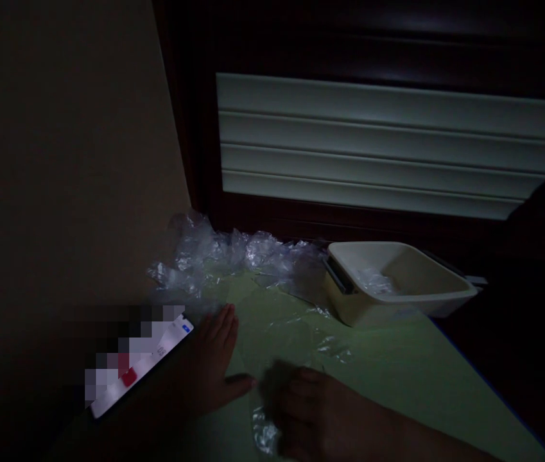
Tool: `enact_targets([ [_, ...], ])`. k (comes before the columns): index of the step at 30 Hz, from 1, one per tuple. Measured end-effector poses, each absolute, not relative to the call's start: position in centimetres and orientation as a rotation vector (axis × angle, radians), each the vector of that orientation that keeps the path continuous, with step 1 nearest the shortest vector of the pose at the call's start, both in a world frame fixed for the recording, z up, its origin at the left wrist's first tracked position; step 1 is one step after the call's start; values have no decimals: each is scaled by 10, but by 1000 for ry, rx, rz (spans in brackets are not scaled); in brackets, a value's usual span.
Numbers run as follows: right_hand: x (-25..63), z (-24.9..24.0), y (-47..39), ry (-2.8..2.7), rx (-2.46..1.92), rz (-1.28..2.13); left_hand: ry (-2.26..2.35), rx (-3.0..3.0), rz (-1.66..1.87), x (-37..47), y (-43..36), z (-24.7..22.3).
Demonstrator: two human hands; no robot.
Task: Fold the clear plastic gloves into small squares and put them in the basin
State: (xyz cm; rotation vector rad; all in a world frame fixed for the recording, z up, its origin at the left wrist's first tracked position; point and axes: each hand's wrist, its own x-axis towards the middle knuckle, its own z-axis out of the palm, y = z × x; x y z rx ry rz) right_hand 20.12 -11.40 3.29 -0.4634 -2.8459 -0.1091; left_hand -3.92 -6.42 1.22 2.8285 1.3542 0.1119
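Note:
My left hand (217,362) lies flat on the pale green tabletop (378,369), its fingers stretched out and the thumb apart, holding nothing. To its right, my right hand (313,410) is low over the table with curled fingers. Their tips are in shadow, so what they grip, if anything, is hidden. Clear plastic film (265,431) shows right beside those fingers. Another thin, clear sheet, perhaps a flat bag (276,340), spreads between and beyond the two hands. The scene is very dark.
Crumpled clear plastic (253,250) is heaped along the table's back edge. A cream plastic tub (397,311) with dark handles stands at the right and has some clear plastic inside. A lit phone (156,353) lies left of my left hand. Behind is a louvred panel (349,141).

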Motion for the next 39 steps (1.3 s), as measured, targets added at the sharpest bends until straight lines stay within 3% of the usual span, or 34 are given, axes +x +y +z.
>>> enact_targets([
  [12, 194, 11, -116, -2882, -303, -214, 808, 2649, 277, -49, -59, 26],
  [28, 194, -4, -122, -2808, -290, -351, 808, 2781, 221, -43, -62, 23],
  [39, 191, -10, -127, -2593, -350, -262, 834, 2753, 194, -42, -67, 32],
])
